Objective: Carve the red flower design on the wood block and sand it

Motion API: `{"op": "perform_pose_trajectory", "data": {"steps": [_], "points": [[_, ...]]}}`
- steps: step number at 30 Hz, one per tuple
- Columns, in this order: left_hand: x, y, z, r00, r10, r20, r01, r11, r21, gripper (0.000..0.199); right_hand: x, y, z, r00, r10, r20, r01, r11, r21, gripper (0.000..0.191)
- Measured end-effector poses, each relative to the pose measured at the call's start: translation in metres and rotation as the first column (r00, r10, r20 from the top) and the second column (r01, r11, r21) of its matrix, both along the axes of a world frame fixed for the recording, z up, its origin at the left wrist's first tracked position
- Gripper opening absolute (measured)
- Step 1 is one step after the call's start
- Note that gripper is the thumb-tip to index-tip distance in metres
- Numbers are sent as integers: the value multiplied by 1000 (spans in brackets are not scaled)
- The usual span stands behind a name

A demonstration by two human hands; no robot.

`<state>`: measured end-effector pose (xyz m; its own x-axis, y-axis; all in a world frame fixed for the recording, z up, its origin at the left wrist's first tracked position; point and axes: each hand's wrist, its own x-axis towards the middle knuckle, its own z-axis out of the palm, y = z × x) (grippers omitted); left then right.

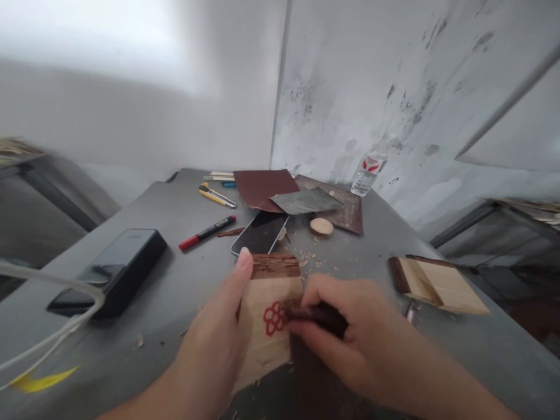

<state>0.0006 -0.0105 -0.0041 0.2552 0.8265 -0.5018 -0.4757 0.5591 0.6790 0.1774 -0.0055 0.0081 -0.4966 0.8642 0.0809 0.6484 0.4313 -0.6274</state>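
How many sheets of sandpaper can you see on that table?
3 at the far end of the table: a dark red sheet, and a grey sheet lying on a brown sheet. The dark piece in the right hand may be another.

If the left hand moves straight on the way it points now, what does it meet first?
Probably the black smartphone on the grey table, just beyond the left hand; depth is unclear here.

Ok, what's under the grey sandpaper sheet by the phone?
The grey sheet lies across a maroon sheet and a brown sheet; whatever is directly beneath it is covered.
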Motion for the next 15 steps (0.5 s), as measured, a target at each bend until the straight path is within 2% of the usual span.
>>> {"op": "perform_pose_trajectory", "data": {"steps": [2,5,9,12,13,15], "points": [[-2,1,3,1000,-18,3,18,999,-51,63,-1,-1,0,1000,-12,5,12,1000,-1,18],[-5,2,6,1000,22,-20,-24,995,-95,62,-3,-2,-2,994,-110,-19,111,992,56,20],[-5,3,8,994,90,-61,-97,986,-139,57,-6,-4,-4,999,-29,-35,28,999,-34,19],[-4,2,7,991,115,-62,-122,987,-107,57,-5,-5,-5,987,-157,-35,159,986,53,21],[-4,2,6,991,119,-62,-125,987,-101,57,-5,-5,-5,985,-167,-34,169,984,62,21],[-5,1,5,992,114,-48,-118,990,-77,60,-6,-7,-5,995,-88,-37,88,996,6,20]]}}
